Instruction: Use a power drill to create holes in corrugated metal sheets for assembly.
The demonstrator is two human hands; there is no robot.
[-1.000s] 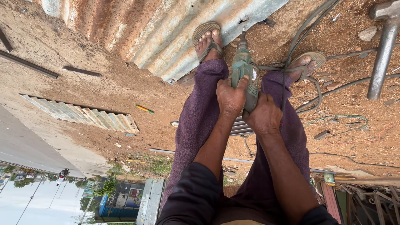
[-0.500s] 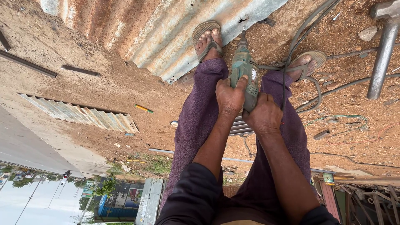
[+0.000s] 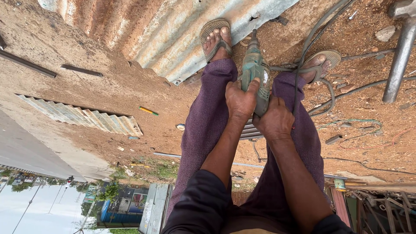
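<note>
Both my hands grip a green power drill (image 3: 255, 69) held between my knees, its bit pointing down at the edge of a rusty corrugated metal sheet (image 3: 164, 30). My left hand (image 3: 241, 97) wraps the drill's body from the left. My right hand (image 3: 275, 121) holds its rear handle, just behind. My sandalled left foot (image 3: 216, 39) stands on the sheet's edge; my right foot (image 3: 318, 65) rests on the dirt. A dark cable (image 3: 312, 39) runs from the drill past my right leg.
A grey metal pipe (image 3: 396, 65) stands at the right edge. A second corrugated sheet (image 3: 82, 115), thin metal bars (image 3: 28, 64), a yellow pencil-like stick (image 3: 148, 111) and loose wires (image 3: 359, 125) lie on the reddish dirt.
</note>
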